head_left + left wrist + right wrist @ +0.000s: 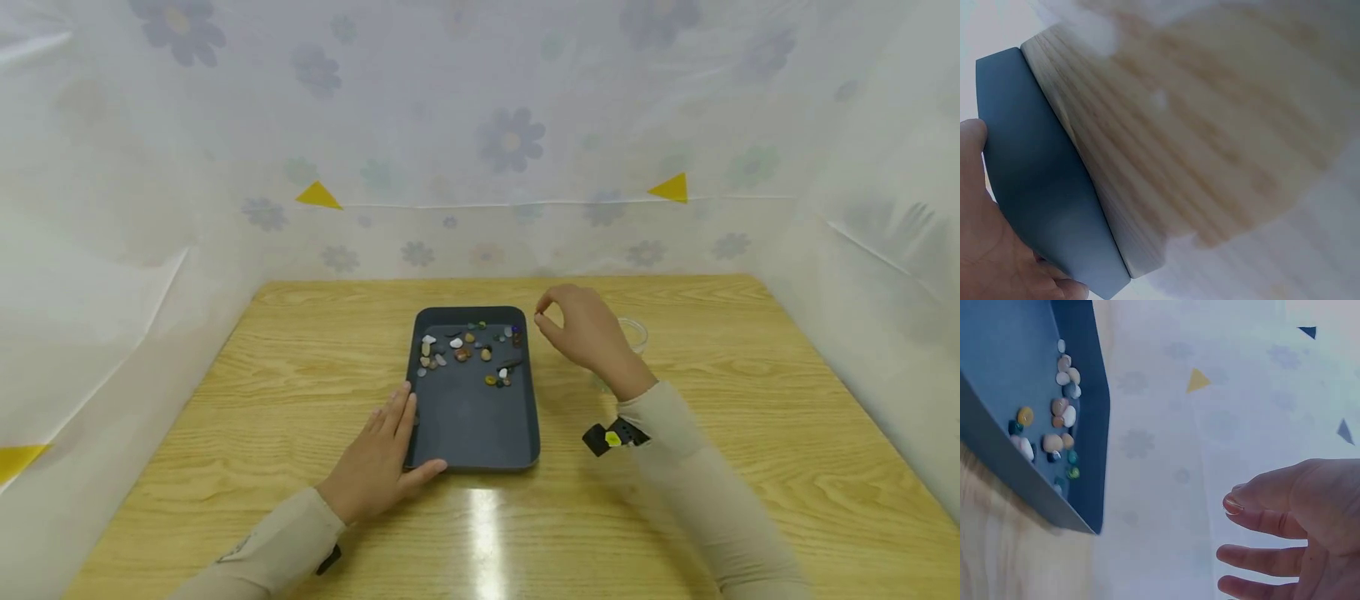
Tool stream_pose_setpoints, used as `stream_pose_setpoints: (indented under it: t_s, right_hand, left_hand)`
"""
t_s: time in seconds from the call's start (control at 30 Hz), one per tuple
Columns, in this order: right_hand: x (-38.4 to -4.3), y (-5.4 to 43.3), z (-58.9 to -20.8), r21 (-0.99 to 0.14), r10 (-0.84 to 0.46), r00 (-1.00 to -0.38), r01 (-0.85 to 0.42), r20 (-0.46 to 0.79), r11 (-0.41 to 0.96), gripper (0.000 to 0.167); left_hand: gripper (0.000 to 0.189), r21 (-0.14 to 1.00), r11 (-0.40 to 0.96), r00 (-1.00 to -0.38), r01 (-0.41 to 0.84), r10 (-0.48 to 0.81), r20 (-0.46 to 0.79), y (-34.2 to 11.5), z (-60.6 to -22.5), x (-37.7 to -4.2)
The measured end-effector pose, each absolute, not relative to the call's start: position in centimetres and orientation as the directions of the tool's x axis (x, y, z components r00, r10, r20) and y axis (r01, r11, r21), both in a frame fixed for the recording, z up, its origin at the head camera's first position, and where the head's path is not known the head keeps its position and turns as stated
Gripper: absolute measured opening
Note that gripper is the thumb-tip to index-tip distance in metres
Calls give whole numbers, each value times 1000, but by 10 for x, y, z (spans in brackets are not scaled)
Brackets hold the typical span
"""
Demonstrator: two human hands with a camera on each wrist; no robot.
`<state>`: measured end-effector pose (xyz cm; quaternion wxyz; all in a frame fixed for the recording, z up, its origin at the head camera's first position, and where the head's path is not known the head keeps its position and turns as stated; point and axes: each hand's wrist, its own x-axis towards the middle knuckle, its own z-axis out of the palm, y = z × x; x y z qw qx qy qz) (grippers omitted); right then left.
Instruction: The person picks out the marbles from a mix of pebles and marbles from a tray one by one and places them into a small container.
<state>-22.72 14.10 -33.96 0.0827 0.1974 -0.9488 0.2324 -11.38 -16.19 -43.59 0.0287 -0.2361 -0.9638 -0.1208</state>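
A dark grey tray (472,429) lies on the table, with several small coloured stones (461,354) scattered over its far half. My left hand (381,467) rests along the tray's near left corner, fingers straight on the left rim and thumb spread at the front edge. To the right of the tray's far end, my right hand (585,329) is raised, thumb and index fingertips together. Between those tips it pinches a small reddish-brown stone (1232,505), mostly hidden by the fingers. The other fingers extend loosely in the right wrist view.
Partly behind the right wrist stands a clear round container (637,325). The wood-grain table (300,358) is enclosed by pale flowered sheeting (420,150) at the back and sides, with yellow triangles (318,196) on it. A black strap (611,437) hangs at the right cuff.
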Motion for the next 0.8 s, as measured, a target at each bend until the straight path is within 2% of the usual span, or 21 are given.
stream_pose_setpoints:
  t_s: [0.37, 0.8]
  right_hand:
    - [-201, 214, -331, -395, -261, -895, -401, 362, 827, 14]
    - [-195, 241, -346, -410, -226, -925, -342, 306, 845, 15]
  left_hand:
    - [98, 220, 861, -889, 458, 446, 103, -163, -439, -115]
    - [97, 221, 862, -890, 457, 445, 101, -162, -437, -115]
